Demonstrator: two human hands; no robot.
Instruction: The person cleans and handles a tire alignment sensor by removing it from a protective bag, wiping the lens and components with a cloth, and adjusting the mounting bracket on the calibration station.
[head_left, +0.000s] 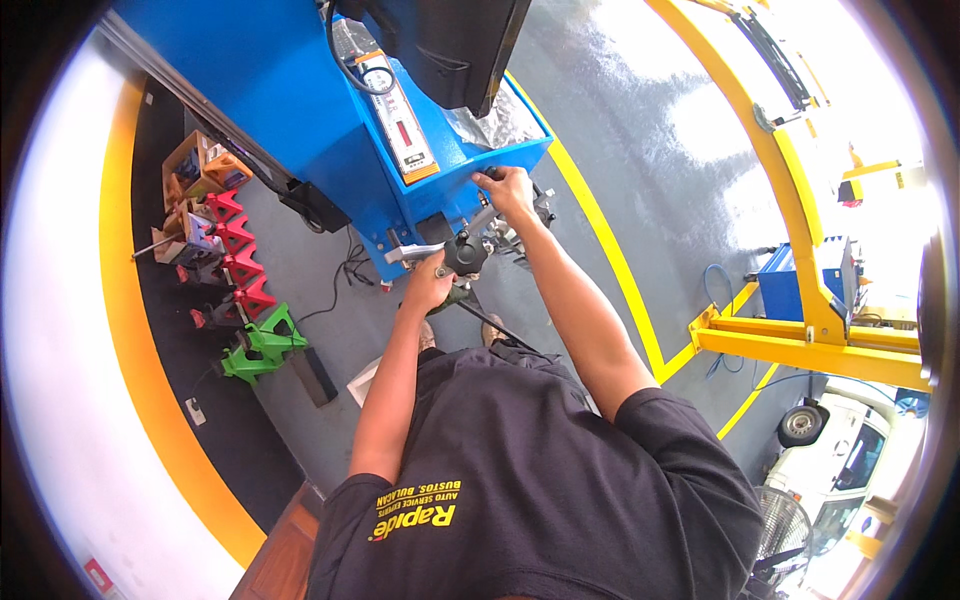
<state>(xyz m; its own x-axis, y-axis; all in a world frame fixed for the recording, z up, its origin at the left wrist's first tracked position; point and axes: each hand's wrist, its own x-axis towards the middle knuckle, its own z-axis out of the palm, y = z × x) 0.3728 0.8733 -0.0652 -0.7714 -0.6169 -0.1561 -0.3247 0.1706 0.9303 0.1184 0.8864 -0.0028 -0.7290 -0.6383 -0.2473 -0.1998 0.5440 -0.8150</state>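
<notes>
In front of me is a metal wheel clamp (428, 252) with silver arms and a black star-shaped knob (465, 254). It is at the front of a blue cabinet (385, 215). My left hand (428, 287) is closed on the clamp's near side, just beside the knob; its fingertips are partly hidden. Farther up and to the right, my right hand (507, 190) curls its fingers round a dark end piece of the clamp, next to the cabinet's front edge. Below the knob, a dark rod slants toward my waist.
On the cabinet are an orange-and-white panel (405, 130) and a black monitor (445, 50). Red jack stands (240, 250) and a green stand (265, 345) line the left wall. A yellow lift post (800, 200) and a white vehicle (840, 450) are at the right. A cable crosses the floor.
</notes>
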